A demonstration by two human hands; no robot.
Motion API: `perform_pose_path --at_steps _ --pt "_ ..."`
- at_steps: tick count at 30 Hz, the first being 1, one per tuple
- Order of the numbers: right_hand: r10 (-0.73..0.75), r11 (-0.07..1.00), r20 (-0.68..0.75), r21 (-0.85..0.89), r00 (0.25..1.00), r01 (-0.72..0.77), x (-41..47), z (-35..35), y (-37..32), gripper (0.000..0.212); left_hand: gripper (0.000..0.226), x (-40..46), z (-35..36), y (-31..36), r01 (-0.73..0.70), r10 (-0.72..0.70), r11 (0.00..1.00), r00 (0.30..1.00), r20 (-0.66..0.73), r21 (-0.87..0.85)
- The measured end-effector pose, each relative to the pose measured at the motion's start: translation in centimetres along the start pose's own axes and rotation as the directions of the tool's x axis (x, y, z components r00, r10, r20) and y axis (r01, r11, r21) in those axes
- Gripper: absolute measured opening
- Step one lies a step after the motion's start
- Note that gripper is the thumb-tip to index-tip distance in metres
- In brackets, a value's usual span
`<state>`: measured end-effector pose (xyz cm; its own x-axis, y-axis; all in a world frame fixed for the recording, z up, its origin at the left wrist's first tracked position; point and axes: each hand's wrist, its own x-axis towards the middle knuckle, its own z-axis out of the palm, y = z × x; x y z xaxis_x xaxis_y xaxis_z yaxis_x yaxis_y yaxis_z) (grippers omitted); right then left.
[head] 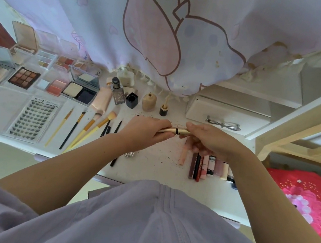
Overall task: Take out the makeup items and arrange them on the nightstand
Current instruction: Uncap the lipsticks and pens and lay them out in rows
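Gold tube in both hands over the crowded desk.
Desk (161, 163) carries palettes at 10 o'clock, brushes at 8, lip tubes (209, 167) at 4. Left hand (145, 132) and right hand (208, 140) both clamp the gold tube (177, 131) at centre. Step: handling one item; next, probably lay it beside the lip tubes.

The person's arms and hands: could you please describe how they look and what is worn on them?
Both forearms are bare to above the elbow. The left hand and right hand show no gloves, rings or watch. A loose lilac garment with short sleeves covers the upper arms.
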<state>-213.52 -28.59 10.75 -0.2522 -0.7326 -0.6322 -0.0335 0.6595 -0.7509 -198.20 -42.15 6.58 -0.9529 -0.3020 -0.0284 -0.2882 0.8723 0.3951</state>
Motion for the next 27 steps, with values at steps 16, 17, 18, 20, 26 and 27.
perform_pose_path --at_steps 16,17,18,20,26,27 --pt "0.009 0.999 -0.003 -0.038 1.0 -0.01 -0.21 -0.03 0.1 0.031 0.033 -0.37 -0.09 0.15 -0.004 0.003 1.0 1.0 -0.01 -0.009" --pt "-0.01 0.999 -0.007 -0.033 1.0 0.009 -0.19 -0.08 0.15 0.026 0.032 -0.34 -0.09 0.2 -0.006 0.006 1.0 1.0 -0.009 -0.007" --pt "-0.032 0.999 -0.004 -0.025 0.999 0.032 -0.22 -0.19 0.14 0.018 0.032 -0.31 -0.08 0.23 -0.006 0.006 1.0 1.0 -0.007 -0.004" --pt "-0.052 0.999 0.012 -0.016 0.999 0.052 -0.37 -0.52 0.0 0.011 0.032 -0.3 -0.08 0.21 -0.001 0.001 1.0 1.0 -0.002 -0.004" --pt "-0.042 0.998 -0.062 -0.045 0.997 0.039 0.1 0.15 -0.33 0.029 0.032 -0.18 -0.12 0.23 -0.001 0.0 0.999 1.0 -0.02 -0.033" --pt "-0.055 0.998 -0.056 -0.029 0.997 0.054 0.08 0.09 -0.31 0.022 0.032 -0.21 -0.14 0.17 0.001 -0.002 1.0 1.0 -0.024 -0.031"
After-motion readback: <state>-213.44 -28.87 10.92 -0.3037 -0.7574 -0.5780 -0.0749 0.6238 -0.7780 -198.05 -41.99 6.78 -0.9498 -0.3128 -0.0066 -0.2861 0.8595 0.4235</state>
